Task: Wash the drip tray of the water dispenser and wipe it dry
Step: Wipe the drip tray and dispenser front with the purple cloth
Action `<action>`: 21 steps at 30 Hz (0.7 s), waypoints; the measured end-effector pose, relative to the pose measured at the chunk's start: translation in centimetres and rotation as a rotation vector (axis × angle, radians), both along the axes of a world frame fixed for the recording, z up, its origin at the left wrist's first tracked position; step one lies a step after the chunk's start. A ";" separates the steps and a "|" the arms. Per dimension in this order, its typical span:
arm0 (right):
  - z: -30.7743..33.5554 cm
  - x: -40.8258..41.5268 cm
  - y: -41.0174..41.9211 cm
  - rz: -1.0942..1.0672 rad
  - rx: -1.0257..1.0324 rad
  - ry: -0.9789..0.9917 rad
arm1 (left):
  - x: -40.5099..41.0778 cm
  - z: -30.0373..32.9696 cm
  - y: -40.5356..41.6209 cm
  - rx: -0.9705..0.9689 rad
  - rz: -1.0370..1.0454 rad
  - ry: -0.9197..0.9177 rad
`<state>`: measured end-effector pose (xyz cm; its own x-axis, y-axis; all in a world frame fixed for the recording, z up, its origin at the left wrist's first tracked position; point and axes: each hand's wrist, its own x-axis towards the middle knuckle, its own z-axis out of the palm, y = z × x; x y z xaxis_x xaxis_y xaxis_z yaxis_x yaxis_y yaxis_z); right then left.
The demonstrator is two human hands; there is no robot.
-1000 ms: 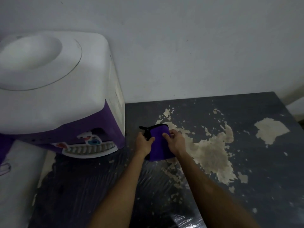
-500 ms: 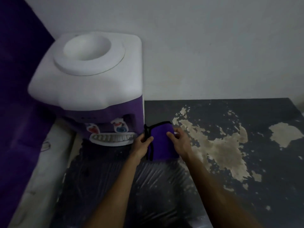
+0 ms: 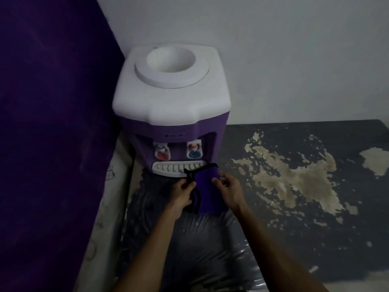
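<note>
So I had both hands, left and right, pinching the folded purple cloth at centre frame, right beside the white drip tray seated under the dispenser taps, probably for wiping.

purple and white dispenser, purple cloth, dark worn table

the dispenser has a white top and a purple body, with a red tap and a blue tap above a white slotted tray. the cloth is purple with black edging. the table is dark grey with pale beige peeled patches. the curtain is deep purple, the wall pale grey.
</note>
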<state>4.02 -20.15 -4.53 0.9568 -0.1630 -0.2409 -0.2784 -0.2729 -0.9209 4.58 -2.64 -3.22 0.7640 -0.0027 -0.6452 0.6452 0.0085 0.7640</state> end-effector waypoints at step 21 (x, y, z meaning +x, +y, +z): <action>0.1 -1.2 7.8 0.106 -0.050 -0.060 | -0.2 1.3 4.8 -0.371 -0.074 0.109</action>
